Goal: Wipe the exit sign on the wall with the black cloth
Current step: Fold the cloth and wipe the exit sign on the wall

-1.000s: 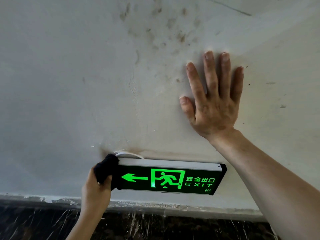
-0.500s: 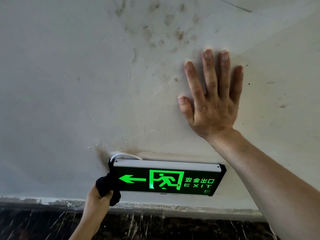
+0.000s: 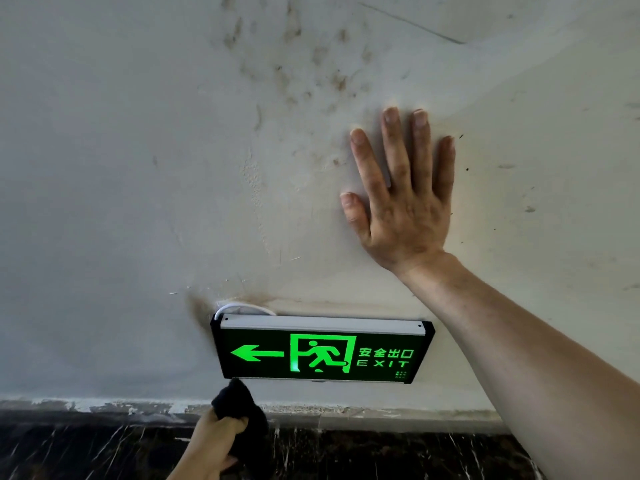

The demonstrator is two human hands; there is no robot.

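The exit sign is a black box with a lit green arrow, running figure and "EXIT", fixed low on a stained white wall. My left hand is below its lower left corner, closed around the bunched black cloth. The cloth's top tip touches the sign's bottom edge at the left corner. My right hand lies flat against the wall above and right of the sign, fingers spread upward, holding nothing.
A white cable loops out of the wall behind the sign's top left corner. A dark marbled skirting band runs along the bottom under the white wall, which carries brown smudges above the sign.
My left hand with the cloth has slid down from the sign's left end to below its lower left corner. My right hand has stayed pressed on the wall.
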